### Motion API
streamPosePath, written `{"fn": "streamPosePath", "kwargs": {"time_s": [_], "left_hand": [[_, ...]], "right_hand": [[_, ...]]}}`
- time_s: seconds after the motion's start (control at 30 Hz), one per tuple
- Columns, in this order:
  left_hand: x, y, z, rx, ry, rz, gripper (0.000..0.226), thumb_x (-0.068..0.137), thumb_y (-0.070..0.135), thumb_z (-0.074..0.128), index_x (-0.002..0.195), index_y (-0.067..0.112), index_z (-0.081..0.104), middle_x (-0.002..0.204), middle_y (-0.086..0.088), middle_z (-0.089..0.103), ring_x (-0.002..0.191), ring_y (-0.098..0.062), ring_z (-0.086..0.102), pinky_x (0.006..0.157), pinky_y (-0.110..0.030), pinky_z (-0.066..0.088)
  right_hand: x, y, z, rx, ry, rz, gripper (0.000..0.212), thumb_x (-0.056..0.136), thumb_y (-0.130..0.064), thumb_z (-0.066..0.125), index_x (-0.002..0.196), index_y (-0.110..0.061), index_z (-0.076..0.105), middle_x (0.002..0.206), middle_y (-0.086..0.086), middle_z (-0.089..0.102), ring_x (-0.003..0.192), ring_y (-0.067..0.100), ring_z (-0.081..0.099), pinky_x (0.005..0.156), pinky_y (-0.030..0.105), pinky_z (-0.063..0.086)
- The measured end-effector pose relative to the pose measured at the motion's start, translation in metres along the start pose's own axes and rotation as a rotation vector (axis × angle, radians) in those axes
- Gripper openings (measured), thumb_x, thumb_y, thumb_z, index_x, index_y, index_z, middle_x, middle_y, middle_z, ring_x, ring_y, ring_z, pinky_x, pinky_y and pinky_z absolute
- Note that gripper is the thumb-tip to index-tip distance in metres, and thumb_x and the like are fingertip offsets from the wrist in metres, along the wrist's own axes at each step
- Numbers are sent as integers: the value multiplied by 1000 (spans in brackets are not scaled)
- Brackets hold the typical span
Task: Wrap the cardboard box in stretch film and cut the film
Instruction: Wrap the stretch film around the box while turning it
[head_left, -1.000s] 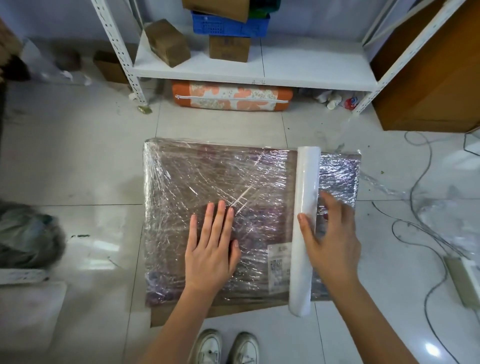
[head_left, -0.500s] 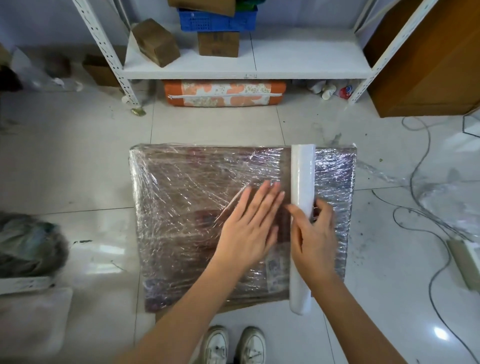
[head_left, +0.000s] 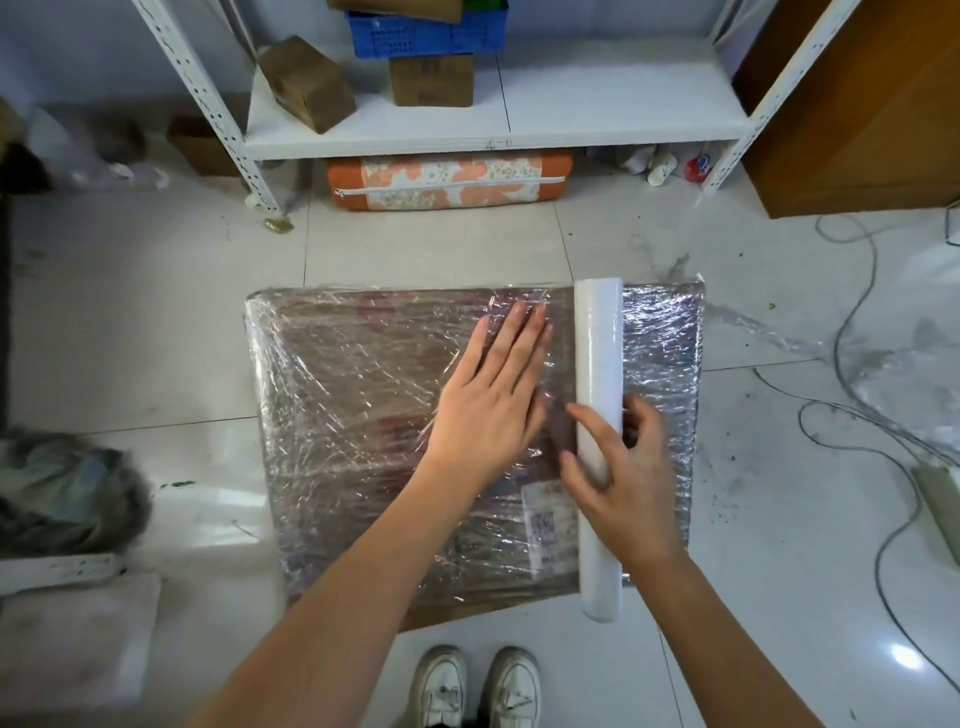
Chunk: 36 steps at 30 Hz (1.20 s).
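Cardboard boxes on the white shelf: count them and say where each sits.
2 plainly on the shelf: a tilted box at the left, an upright box under the blue crate. More may be cut off above.

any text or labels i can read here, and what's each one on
No text reads clearly.
White label on the wrapped box: a code square and print, too blurred under the film.
Shelf front edge: a small handwritten mark, too small to read.
Small box on the shelf: faint print, illegible.
Red can under the shelf: a logo, too small to tell.
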<state>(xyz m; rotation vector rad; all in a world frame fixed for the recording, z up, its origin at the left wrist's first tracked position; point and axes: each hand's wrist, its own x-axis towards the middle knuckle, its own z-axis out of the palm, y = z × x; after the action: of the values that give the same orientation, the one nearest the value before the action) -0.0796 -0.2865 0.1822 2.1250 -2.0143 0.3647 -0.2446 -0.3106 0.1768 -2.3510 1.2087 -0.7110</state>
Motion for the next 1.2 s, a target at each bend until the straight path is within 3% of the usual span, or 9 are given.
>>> {"fn": "streamPosePath", "kwargs": {"time_s": [0.13, 0.27, 0.4, 0.57, 0.7, 0.83, 0.97, 1.1, 1.2], "left_hand": [[-32, 20, 0, -37, 74, 4, 55, 99, 31, 24, 145, 0, 26, 154, -13, 16, 143, -28, 17, 118, -45, 3], [-111, 47, 29, -16, -67, 130, 60, 98, 34, 25, 147, 1, 15, 157, -13, 9, 145, -27, 5, 119, -44, 0], [-123, 45, 46, 25, -153, 125, 66, 98, 38, 24, 149, 0, 4, 157, -8, 11, 146, -26, -1, 118, -43, 1], [-131, 38, 28, -48, -59, 103, 57, 98, 33, 20, 148, 6, 15, 157, -7, 18, 146, -23, 5, 119, -43, 2], [-157, 1, 22, 3, 26, -205, 59, 99, 36, 22, 150, 10, 11, 158, -4, 7, 146, -19, 8, 119, -43, 2], [-166, -15, 27, 5, 10, -245, 60, 97, 38, 30, 150, 13, 18, 158, -1, 11, 145, -19, 14, 118, -46, 8], [-153, -1, 5, -41, 28, -285, 59, 89, 34, 43, 140, 6, 38, 151, -9, 30, 141, -24, 25, 118, -43, 11], [-99, 25, -16, -93, 103, -96, 52, 93, 25, 35, 141, 3, 36, 151, -10, 27, 141, -25, 22, 118, -42, 12], [-59, 29, 0, -61, -28, 58, 57, 93, 28, 35, 143, 0, 32, 155, -10, 19, 144, -27, 11, 119, -44, 0]], "right_hand": [[8, 1, -1, 28, -28, 6, 40, 82, -36, 47, 122, -35, 48, 121, 17, 43, 101, 29, 53, 82, 35, 50], [17, 0, 2, 41, -29, 23, 36, 84, -37, 48, 120, -37, 50, 121, 14, 43, 101, 27, 52, 82, 36, 50], [19, 5, 5, 12, -19, 36, 38, 83, -32, 52, 121, -37, 52, 121, 13, 42, 97, 25, 53, 78, 34, 52], [17, 0, 5, 18, -12, 36, 40, 81, -32, 57, 119, -40, 48, 120, 15, 43, 97, 21, 51, 78, 33, 51], [16, 1, 1, 55, 6, 44, 55, 71, -24, 79, 115, -40, 51, 118, 12, 45, 96, 11, 45, 78, 28, 48], [10, -6, -1, 6, -10, 64, 54, 70, -14, 77, 116, -34, 55, 121, 15, 46, 99, 24, 53, 75, 35, 52], [12, -13, -6, -221, -88, 129, 46, 78, -24, 68, 121, -28, 53, 129, 14, 42, 108, 30, 50, 72, 39, 51], [5, -26, -6, -361, -99, 125, 52, 77, -23, 71, 126, -24, 51, 130, 23, 47, 106, 42, 53, 70, 43, 51], [-2, -26, -9, -410, -96, 111, 70, 72, -25, 76, 132, -29, 40, 134, 23, 46, 107, 44, 53, 64, 46, 53]]}}
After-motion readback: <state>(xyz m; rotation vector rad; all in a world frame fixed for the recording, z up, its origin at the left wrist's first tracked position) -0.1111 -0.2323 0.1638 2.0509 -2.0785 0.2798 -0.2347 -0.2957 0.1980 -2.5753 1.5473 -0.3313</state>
